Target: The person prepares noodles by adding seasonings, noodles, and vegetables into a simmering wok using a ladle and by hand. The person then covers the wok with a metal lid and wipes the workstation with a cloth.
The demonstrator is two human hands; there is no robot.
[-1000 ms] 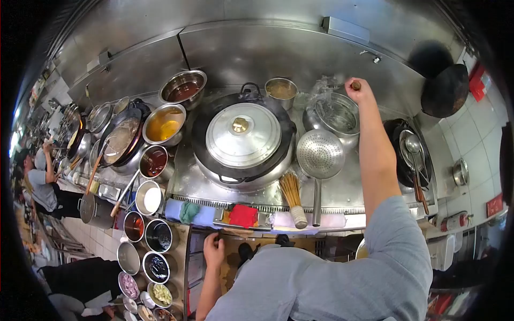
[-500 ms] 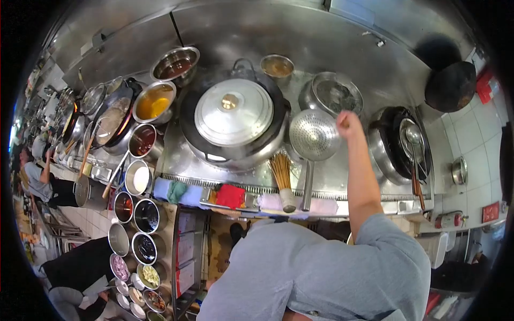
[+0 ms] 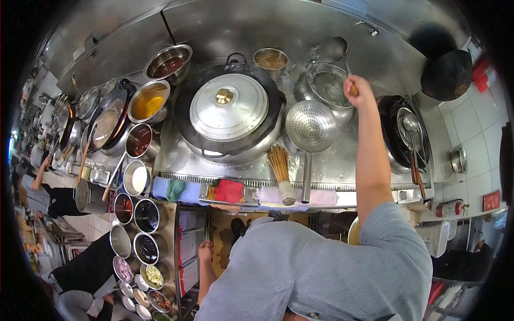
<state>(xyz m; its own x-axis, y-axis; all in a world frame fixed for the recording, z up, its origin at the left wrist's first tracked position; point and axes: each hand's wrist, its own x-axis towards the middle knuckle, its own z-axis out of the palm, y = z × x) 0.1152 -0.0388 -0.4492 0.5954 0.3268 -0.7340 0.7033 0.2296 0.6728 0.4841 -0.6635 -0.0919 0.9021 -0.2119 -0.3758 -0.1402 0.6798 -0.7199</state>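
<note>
My right hand (image 3: 363, 93) is closed around the wooden grip of a ladle (image 3: 333, 49). The ladle's dark round bowl is raised beyond a metal pot (image 3: 329, 85) of water, near the steel back wall. Splashed water shows beside the bowl. Nearest below that hand lies a perforated strainer (image 3: 311, 126), its handle toward me. A bamboo brush (image 3: 279, 165) rests to the strainer's left. Low by my side, my left hand (image 3: 206, 250) is closed, away from the stove; what it holds, if anything, cannot be made out.
A lidded wok (image 3: 229, 107) occupies the stove's middle. Bowls of sauce (image 3: 168, 67) and oil (image 3: 149, 101) stand left of it. Several ingredient containers (image 3: 146, 248) line the left side. More woks (image 3: 404, 131) sit at right. Folded cloths (image 3: 229, 191) lie along the front edge. Other people work far left.
The ladle has come up into view above the water pot, and my right hand has turned and moved slightly toward me. My left hand has appeared beside my body.
</note>
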